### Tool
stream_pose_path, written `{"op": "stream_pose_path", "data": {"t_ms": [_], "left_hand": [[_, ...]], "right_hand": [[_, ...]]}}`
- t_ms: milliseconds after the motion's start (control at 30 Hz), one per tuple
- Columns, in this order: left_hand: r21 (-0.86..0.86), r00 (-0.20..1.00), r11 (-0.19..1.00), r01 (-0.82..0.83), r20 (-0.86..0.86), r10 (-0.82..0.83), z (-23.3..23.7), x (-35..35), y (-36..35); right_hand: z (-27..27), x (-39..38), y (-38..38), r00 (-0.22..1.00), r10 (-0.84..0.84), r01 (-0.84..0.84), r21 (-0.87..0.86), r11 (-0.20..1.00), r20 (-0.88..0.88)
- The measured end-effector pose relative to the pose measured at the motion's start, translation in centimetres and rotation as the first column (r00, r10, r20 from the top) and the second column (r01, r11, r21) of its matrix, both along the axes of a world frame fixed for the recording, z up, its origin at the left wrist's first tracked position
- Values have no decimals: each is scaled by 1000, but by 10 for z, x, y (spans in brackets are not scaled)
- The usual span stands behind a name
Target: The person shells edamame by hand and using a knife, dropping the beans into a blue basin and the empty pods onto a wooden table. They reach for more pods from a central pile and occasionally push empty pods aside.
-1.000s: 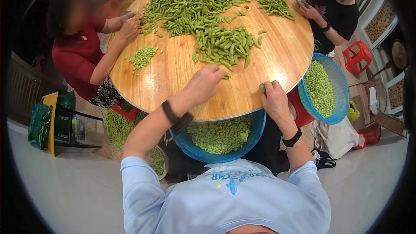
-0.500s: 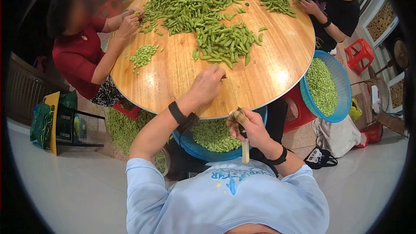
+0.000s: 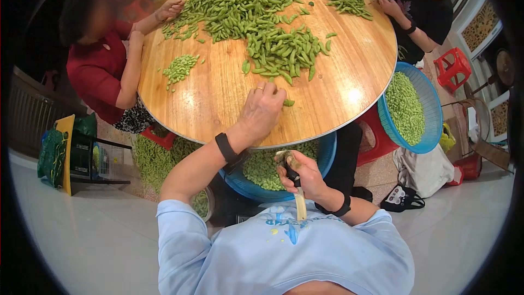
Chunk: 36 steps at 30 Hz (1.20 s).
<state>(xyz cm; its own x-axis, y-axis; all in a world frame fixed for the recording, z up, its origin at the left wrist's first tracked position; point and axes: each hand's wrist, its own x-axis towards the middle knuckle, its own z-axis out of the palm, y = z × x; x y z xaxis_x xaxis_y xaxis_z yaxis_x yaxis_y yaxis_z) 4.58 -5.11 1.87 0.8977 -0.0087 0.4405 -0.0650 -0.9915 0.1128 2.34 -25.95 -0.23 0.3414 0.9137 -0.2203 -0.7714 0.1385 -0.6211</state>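
My left hand is over the near part of the round wooden table, fingers curled, with a green pod at its fingertips. Beyond it lies a large heap of green pods. My right hand is closer to my body, wrapped round the dark handle of a knife whose pale blade points down toward my shirt. Below the table edge, between my arms, a blue basket holds shelled green beans.
A second blue basket of beans stands at the right beside red stools. A person in red sits at the left, near a small bean pile; a person in black is at the upper right.
A green pod now shows at my left fingertips. My right hand has moved slightly left and down with the knife. The hands of the person in red have moved apart.
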Motion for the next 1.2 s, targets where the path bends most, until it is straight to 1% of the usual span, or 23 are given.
{"op": "stream_pose_path", "data": {"t_ms": [133,200,233,300,333,400,433,500,533,567,600,667,733,800,833,867,900,933,1000,1033,1100,1133,1200], "left_hand": [[-63,996,994,94,7,-94,-6,4,7],[-127,980,990,52,-184,-76,1,7,8],[-125,981,991,54,-181,-76,7,10,10],[35,909,999,-11,-417,24,18,14,15],[36,909,999,-9,-417,23,24,16,18],[-212,910,954,-211,-399,113,34,20,25],[-208,910,956,-209,-399,112,32,18,27],[126,964,968,-218,-125,234,21,11,28],[127,964,967,-220,-126,236,17,9,24],[-58,984,991,-120,-140,111,14,10,18],[-241,991,970,-16,-132,-17,11,11,12],[-231,989,972,-27,-148,-8,-7,14,6],[-218,987,975,-40,-159,5,-10,14,3],[-337,987,941,10,-149,-64,-3,13,-1],[-338,986,941,14,-151,-69,3,10,-5],[-620,958,781,-71,-261,-120,10,4,-8],[-821,917,539,-190,-345,-202,16,-1,-12],[-821,915,539,-190,-347,-206,17,-6,-15],[-987,935,110,-115,-145,-325,15,-17,-22],[-987,935,107,-119,-148,-323,11,-22,-24],[-985,928,-23,-170,-152,-340,7,-30,-26],[-985,930,-26,-171,-152,-335,9,-33,-25],[-949,893,-19,-313,-288,-346,15,-38,-23]], "right_hand": [[-3,2,1,999,-23,23,2,1000,40],[-4,3,1,999,-29,29,6,1000,36],[-4,5,2,999,-37,37,10,999,33],[-3,8,1,996,-75,76,-13,997,50],[-3,10,0,992,-112,114,-35,993,65],[-3,14,-4,989,-129,132,-37,991,79],[-3,16,-6,985,-146,150,-40,988,90],[-5,17,-7,985,-155,158,-43,986,78],[-6,18,-7,982,-164,170,-54,984,97],[-6,20,-6,978,-174,183,-63,981,117],[-6,20,-5,978,-175,184,-63,981,116],[-5,21,-3,963,-232,240,-48,969,139],[-3,26,0,954,-261,270,-46,962,146],[1,32,2,947,-304,311,-59,949,103],[1,36,2,946,-309,316,-59,947,102],[1,38,2,943,-327,329,-27,944,56],[0,41,2,940,-342,342,4,940,10],[-1,43,2,941,-339,339,5,941,24],[-1,45,3,950,-313,313,18,950,0],[-1,45,4,960,-281,281,36,959,-19],[1,44,4,969,-244,245,73,967,-26],[2,43,4,977,-209,211,113,971,-29],[2,40,5,982,-186,190,134,973,-39]]}}
